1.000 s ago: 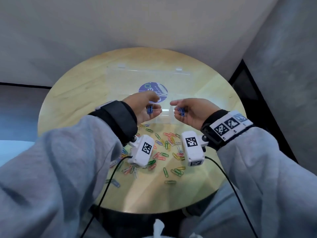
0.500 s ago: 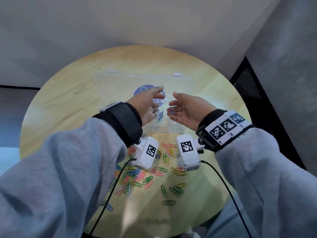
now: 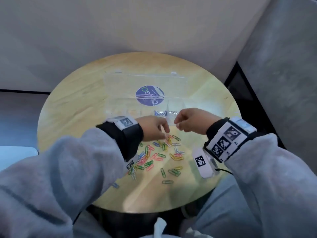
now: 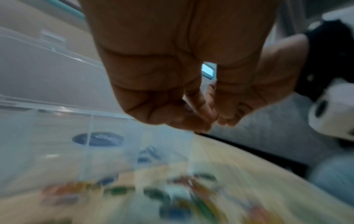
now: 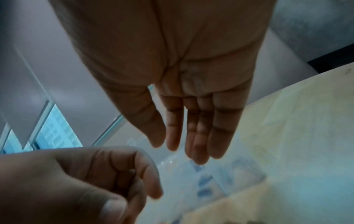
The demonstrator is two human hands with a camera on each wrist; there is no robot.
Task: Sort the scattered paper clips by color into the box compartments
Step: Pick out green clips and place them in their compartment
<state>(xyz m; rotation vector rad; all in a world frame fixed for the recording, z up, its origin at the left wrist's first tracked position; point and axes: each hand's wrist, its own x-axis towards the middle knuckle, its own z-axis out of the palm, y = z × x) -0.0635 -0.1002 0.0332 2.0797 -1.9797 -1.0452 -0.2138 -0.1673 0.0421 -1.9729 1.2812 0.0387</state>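
Grey sleeves (image 3: 72, 169), black wristbands (image 3: 127, 134) bearing white tag-marked cameras (image 3: 202, 162).

- Head view: even, soft light with a cool cast; the desk (image 3: 72, 107) is the brightest area, with a pale sheen along its near edge.
- Wide-angle bending curves the walls and stretches the sleeves (image 3: 56, 182) at the lower corners.
- Slight motion softness on the wrist markers (image 3: 223, 143).
- Left wrist view: heavy blur across the lower half; the paper clips (image 4: 172, 197) smear into coloured streaks.
- Right wrist view: dim, the palm (image 5: 172, 60) in shadow, the background hazy and out of focus.
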